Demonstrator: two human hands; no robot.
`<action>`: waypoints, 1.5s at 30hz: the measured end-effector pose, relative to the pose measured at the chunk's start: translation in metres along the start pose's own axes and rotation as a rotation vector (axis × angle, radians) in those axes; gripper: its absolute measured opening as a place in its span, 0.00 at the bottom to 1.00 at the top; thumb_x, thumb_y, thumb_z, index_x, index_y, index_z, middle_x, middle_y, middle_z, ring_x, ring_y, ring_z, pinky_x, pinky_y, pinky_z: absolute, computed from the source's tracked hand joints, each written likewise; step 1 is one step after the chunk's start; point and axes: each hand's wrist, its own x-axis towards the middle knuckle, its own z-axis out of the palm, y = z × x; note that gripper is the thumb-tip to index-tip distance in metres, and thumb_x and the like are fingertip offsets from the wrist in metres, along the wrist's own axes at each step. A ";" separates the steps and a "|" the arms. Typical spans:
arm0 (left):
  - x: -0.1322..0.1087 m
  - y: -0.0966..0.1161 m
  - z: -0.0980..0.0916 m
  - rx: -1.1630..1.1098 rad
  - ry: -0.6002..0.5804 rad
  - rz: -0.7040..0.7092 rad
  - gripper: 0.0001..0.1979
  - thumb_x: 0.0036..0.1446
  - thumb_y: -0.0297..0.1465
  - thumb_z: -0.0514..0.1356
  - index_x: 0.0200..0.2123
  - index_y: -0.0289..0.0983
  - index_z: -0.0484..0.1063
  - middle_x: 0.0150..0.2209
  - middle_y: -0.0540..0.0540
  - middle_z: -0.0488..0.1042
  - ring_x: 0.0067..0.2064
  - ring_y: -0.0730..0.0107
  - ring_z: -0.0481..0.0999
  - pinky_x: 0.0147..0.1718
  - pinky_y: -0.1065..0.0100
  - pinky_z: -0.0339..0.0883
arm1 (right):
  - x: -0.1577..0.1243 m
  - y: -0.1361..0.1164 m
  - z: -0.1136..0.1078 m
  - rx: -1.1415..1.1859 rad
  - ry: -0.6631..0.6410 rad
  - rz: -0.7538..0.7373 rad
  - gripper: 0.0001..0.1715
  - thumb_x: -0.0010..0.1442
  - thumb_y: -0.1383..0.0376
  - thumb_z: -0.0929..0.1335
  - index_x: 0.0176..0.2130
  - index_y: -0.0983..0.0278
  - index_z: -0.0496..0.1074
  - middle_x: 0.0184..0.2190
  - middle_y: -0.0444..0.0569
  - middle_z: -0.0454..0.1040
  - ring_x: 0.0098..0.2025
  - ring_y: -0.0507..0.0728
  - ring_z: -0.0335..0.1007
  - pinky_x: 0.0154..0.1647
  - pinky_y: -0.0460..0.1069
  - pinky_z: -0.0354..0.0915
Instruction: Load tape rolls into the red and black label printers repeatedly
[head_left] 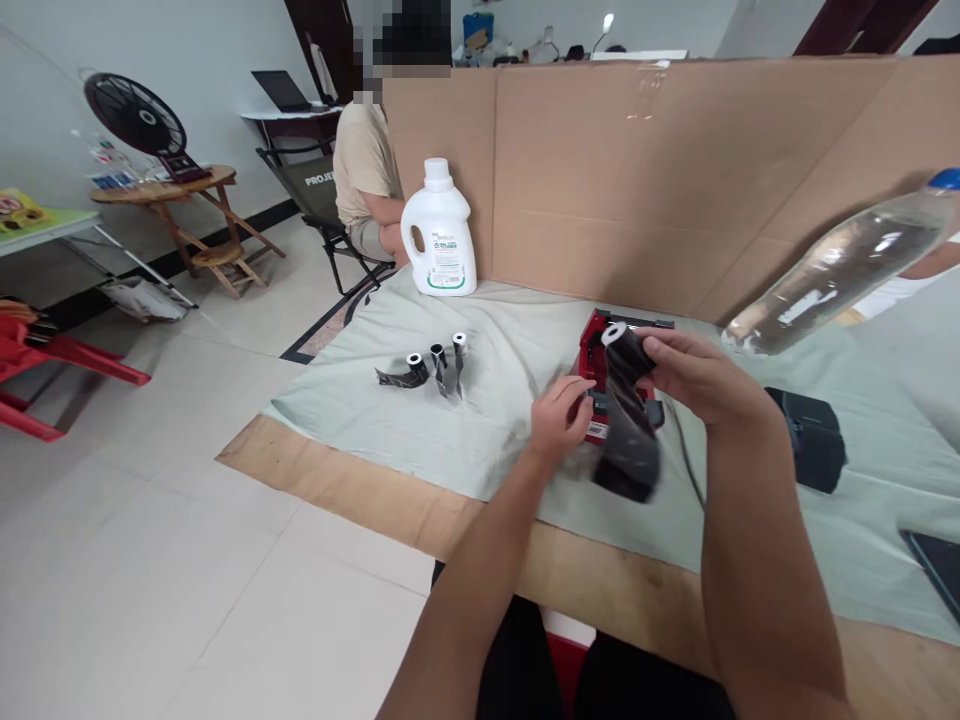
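Note:
My right hand [686,370] grips a roll of black ribbon [626,345] on a white core. A loose, glossy tail of the ribbon hangs down, slightly blurred. Just left of that tail is my left hand [561,412], its fingers bent and apart with nothing visible between them; its fingertips are at the near left side of a red-and-black machine [592,355]. The ribbon and my hands hide much of the machine, whose top appears open. Farther left, several small black ribbon rolls [415,364] stand on the cloth with their tails unrolled.
A white jug [442,240] stands before the cardboard screen [585,180]. At right are a leaning clear bottle [840,265], a black case-like part [808,440] and a dark flat object [934,570]. A cable [686,455] runs near the machine. Another person [367,170] sits behind.

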 end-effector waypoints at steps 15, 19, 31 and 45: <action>-0.012 0.001 0.010 0.443 0.022 0.374 0.15 0.59 0.29 0.58 0.45 0.46 0.83 0.48 0.43 0.78 0.48 0.60 0.72 0.49 0.59 0.66 | 0.025 0.064 0.005 -1.110 0.026 0.257 0.21 0.70 0.68 0.57 0.55 0.64 0.73 0.54 0.59 0.76 0.59 0.73 0.61 0.58 0.67 0.55; -0.012 0.005 0.011 0.451 0.038 0.398 0.14 0.58 0.28 0.60 0.43 0.46 0.83 0.46 0.45 0.79 0.47 0.61 0.72 0.47 0.60 0.65 | 0.031 0.071 0.006 -1.095 0.024 0.299 0.23 0.70 0.67 0.57 0.55 0.63 0.75 0.54 0.59 0.76 0.62 0.72 0.56 0.58 0.67 0.54; -0.010 0.009 0.010 0.459 0.011 0.407 0.15 0.58 0.26 0.59 0.44 0.45 0.82 0.43 0.46 0.80 0.45 0.63 0.73 0.46 0.61 0.63 | 0.013 0.042 -0.026 -0.773 0.386 0.090 0.17 0.66 0.59 0.62 0.32 0.61 0.75 0.33 0.50 0.78 0.38 0.62 0.72 0.48 0.58 0.63; -0.012 0.012 0.007 0.400 -0.054 0.413 0.14 0.65 0.25 0.55 0.48 0.42 0.77 0.48 0.48 0.83 0.49 0.62 0.75 0.50 0.58 0.62 | 0.025 0.071 -0.038 -0.552 0.667 -0.234 0.13 0.64 0.60 0.64 0.44 0.61 0.73 0.45 0.53 0.76 0.46 0.62 0.72 0.50 0.57 0.68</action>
